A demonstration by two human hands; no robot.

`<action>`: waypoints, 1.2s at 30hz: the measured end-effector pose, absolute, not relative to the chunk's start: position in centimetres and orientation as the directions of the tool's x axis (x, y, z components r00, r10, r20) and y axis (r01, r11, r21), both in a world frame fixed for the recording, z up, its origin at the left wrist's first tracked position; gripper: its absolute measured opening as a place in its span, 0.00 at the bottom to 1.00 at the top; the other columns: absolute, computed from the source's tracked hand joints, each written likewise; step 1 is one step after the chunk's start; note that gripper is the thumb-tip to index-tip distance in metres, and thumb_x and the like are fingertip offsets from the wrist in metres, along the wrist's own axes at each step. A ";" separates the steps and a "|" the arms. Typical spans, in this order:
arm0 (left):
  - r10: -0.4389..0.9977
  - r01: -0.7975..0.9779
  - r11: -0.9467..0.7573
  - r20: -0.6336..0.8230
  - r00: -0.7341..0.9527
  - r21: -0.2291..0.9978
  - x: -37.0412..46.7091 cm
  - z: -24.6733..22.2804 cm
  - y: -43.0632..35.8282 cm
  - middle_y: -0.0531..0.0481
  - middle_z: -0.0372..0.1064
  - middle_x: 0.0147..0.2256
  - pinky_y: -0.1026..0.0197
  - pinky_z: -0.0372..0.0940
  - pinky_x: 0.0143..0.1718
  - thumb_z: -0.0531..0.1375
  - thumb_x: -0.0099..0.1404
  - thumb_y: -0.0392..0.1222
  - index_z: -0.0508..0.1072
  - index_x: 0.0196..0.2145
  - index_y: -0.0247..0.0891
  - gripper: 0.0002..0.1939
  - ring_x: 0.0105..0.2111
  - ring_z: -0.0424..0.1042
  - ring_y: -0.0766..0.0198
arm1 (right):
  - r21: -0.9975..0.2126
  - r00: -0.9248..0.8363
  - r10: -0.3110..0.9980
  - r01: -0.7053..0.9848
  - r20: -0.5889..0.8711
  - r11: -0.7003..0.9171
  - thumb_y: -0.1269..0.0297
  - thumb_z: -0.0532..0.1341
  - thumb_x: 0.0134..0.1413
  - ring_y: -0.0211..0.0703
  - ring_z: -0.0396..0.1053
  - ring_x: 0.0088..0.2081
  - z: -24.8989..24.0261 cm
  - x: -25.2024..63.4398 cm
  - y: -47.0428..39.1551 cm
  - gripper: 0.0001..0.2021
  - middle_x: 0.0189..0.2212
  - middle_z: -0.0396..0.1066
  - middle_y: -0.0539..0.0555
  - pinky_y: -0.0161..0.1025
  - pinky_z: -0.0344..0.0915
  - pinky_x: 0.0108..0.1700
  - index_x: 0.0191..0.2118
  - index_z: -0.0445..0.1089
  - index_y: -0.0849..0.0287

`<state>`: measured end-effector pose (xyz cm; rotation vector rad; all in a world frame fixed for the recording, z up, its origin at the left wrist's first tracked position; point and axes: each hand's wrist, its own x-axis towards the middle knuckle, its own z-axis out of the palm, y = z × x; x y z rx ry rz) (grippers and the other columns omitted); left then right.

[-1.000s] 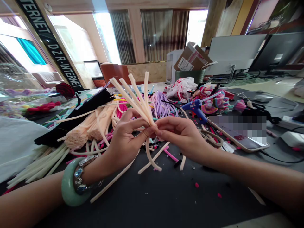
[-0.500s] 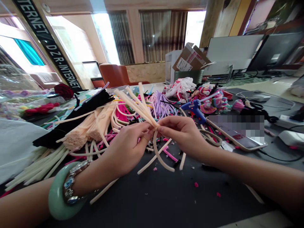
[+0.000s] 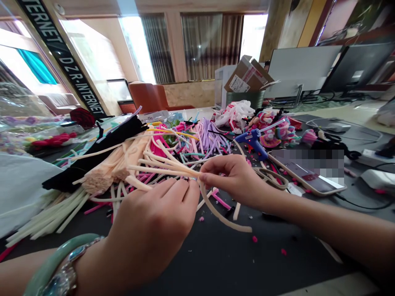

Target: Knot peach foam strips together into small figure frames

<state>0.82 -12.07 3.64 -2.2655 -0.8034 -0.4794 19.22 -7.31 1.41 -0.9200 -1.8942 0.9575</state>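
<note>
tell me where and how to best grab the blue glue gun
I'd grip the blue glue gun by its handle, probably with the right hand, coming from the near side and slightly above. The handle slants down toward the near right, close to the phone, while the nozzle points left and a pale rod juts from the back.

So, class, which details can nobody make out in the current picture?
All in the head view:
1. Where the pale strips gather: covered by the pinching right hand.
2. The near end of the lower pale strip: hidden behind the left hand.
3. Part of the green bangle: cut off by the bottom edge.
4. Part of the phone's screen: masked by pixel blocks.
</note>
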 end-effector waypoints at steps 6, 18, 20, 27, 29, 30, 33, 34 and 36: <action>0.283 0.640 -0.524 0.594 0.753 -0.562 0.6 4.4 -12.5 0.44 0.69 0.45 0.46 0.53 0.42 0.55 0.60 0.33 0.73 0.36 0.39 0.09 0.44 0.64 0.47 | -0.742 -0.438 0.803 0.356 0.405 0.568 0.62 0.59 0.52 0.33 0.61 0.24 1.7 19.0 -7.9 0.10 0.20 0.66 0.49 0.31 0.56 0.26 0.26 0.71 0.63; 0.373 0.600 -0.767 0.601 0.707 -0.229 0.1 5.5 -8.6 0.52 0.61 0.53 0.42 0.49 0.57 0.59 0.57 0.33 0.74 0.28 0.45 0.07 0.57 0.52 0.46 | -0.621 -0.524 0.735 0.419 0.430 0.662 0.74 0.59 0.47 0.31 0.58 0.22 2.1 19.0 -8.3 0.05 0.18 0.63 0.46 0.30 0.53 0.26 0.23 0.67 0.63; 0.379 0.586 -0.783 0.587 0.715 -0.209 0.1 5.4 -8.2 0.50 0.61 0.53 0.42 0.50 0.57 0.59 0.57 0.33 0.74 0.26 0.44 0.07 0.57 0.53 0.46 | -0.603 -0.534 0.722 0.421 0.439 0.678 0.75 0.59 0.46 0.30 0.56 0.22 2.2 18.9 -8.3 0.07 0.17 0.60 0.45 0.30 0.52 0.25 0.21 0.65 0.63; 0.344 0.543 -0.821 0.609 0.714 -0.173 0.2 5.5 -7.4 0.48 0.65 0.47 0.44 0.52 0.56 0.59 0.59 0.36 0.74 0.25 0.43 0.07 0.53 0.57 0.51 | -0.638 -0.577 0.708 0.375 0.408 0.673 0.73 0.58 0.49 0.30 0.56 0.22 2.0 19.1 -8.1 0.10 0.18 0.59 0.45 0.30 0.51 0.25 0.20 0.61 0.62; 0.408 0.529 -0.843 0.527 0.745 -0.096 0.3 5.5 -7.1 0.48 0.68 0.44 0.47 0.57 0.53 0.58 0.60 0.36 0.75 0.26 0.41 0.07 0.50 0.62 0.53 | -0.622 -0.585 0.701 0.384 0.408 0.683 0.71 0.58 0.50 0.30 0.56 0.23 1.7 19.2 -7.9 0.09 0.18 0.59 0.45 0.30 0.52 0.25 0.21 0.61 0.62; 0.444 0.530 -0.846 0.478 0.758 -0.053 0.3 5.5 -7.0 0.48 0.69 0.42 0.49 0.59 0.51 0.57 0.60 0.36 0.75 0.27 0.41 0.07 0.48 0.64 0.55 | -0.610 -0.586 0.700 0.395 0.408 0.687 0.70 0.58 0.51 0.31 0.56 0.23 1.5 19.1 -7.8 0.09 0.19 0.60 0.45 0.30 0.52 0.26 0.22 0.62 0.62; 0.507 0.557 -0.830 0.430 0.747 0.010 0.4 5.3 -6.9 0.48 0.72 0.40 0.51 0.61 0.49 0.56 0.60 0.34 0.75 0.29 0.39 0.08 0.46 0.67 0.56 | -0.580 -0.588 0.704 0.432 0.399 0.690 0.67 0.57 0.53 0.31 0.57 0.24 1.3 19.1 -7.5 0.09 0.20 0.61 0.46 0.31 0.52 0.26 0.24 0.63 0.62; 0.514 0.573 -0.819 0.451 0.730 0.005 0.4 5.2 -6.9 0.49 0.72 0.41 0.50 0.60 0.50 0.56 0.60 0.34 0.74 0.30 0.40 0.08 0.48 0.66 0.55 | -0.576 -0.586 0.706 0.439 0.398 0.689 0.66 0.57 0.54 0.32 0.58 0.24 1.4 19.1 -7.4 0.09 0.20 0.61 0.46 0.31 0.52 0.27 0.24 0.64 0.62; 0.523 0.609 -0.793 0.496 0.693 -0.014 0.4 5.1 -7.1 0.49 0.72 0.42 0.45 0.56 0.53 0.56 0.59 0.33 0.74 0.29 0.40 0.08 0.51 0.64 0.52 | -0.578 -0.581 0.710 0.442 0.399 0.686 0.65 0.57 0.55 0.32 0.59 0.25 1.6 19.2 -7.4 0.10 0.21 0.63 0.47 0.31 0.53 0.27 0.25 0.64 0.62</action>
